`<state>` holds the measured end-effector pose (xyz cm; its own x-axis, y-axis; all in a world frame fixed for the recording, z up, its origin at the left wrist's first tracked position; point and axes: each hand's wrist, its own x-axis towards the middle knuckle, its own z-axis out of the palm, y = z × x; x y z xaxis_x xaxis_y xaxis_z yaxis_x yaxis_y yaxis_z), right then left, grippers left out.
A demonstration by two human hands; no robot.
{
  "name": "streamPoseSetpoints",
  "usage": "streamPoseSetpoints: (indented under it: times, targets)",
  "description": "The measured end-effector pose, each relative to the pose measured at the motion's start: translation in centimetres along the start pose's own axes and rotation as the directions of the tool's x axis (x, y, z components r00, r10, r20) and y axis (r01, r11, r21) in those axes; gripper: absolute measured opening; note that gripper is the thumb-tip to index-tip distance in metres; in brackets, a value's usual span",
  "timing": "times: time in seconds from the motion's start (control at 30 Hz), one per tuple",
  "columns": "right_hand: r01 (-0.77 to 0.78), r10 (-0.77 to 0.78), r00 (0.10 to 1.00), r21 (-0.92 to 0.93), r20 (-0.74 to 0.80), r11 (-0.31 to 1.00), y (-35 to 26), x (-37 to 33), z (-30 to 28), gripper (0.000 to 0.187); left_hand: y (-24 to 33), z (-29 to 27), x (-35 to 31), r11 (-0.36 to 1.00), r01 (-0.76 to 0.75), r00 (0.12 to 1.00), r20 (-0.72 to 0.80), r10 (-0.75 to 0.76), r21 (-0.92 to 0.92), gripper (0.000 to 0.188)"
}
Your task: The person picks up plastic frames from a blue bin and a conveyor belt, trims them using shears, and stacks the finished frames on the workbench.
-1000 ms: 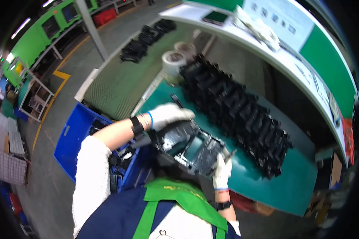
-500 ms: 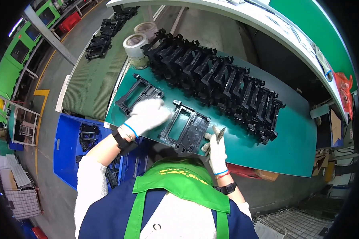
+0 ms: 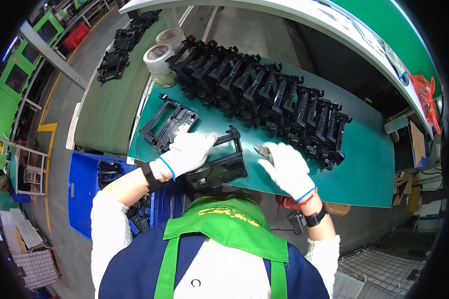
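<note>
In white gloves, both hands are over the near edge of a green-topped table [image 3: 366, 169]. My left hand [image 3: 190, 151] is closed on the upper left side of a black plastic frame [image 3: 223, 169], which is turned and tilted at the table's front edge. My right hand [image 3: 288, 168], just to the right of that frame, grips a small dark tool [image 3: 261, 151] with a metal tip pointing left; its exact kind is unclear. Another black plastic frame [image 3: 180, 123] lies flat beyond my left hand. A long row of similar frames [image 3: 264, 92] leans together across the table behind.
White tape-like rolls [image 3: 158, 54] stand at the table's far left corner. Left of it runs a green conveyor belt [image 3: 102, 112] bearing more black parts [image 3: 113, 64]. Below, a blue bin [image 3: 82, 194] holds similar parts. A white shelf [image 3: 304, 20] overhangs the far side.
My left hand has taken hold of the nearer frame, which has turned and tilted. My right hand has risen and swung right, its tool now pointing left. The view has shifted slightly.
</note>
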<state>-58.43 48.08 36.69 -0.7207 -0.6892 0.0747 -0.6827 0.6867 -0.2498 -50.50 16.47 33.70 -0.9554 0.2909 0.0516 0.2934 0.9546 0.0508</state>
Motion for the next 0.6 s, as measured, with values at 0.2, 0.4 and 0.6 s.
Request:
streamPoseSetpoints:
  times: [0.2, 0.4, 0.6]
  targets:
    - [0.21, -0.219, 0.971, 0.092, 0.101, 0.973, 0.7, 4.6, -3.6, 0.042, 0.4, -4.1, -0.1, 0.962, -0.239, 0.959, -0.123, 0.255, 0.13, 0.042]
    - [0.401, -0.398, 0.903, 0.015, 0.161, 0.916, 1.0, 6.3, -5.2, 0.038, 0.6, -4.6, 0.1, 0.932, -0.316, 0.935, -0.106, 0.338, 0.176, 0.044]
    - [0.4, -0.41, 0.881, 0.092, 0.236, 0.912, 1.6, 6.8, -4.9, 0.036, 1.2, -5.3, 0.2, 0.926, -0.323, 0.933, -0.097, 0.346, 0.195, 0.042]
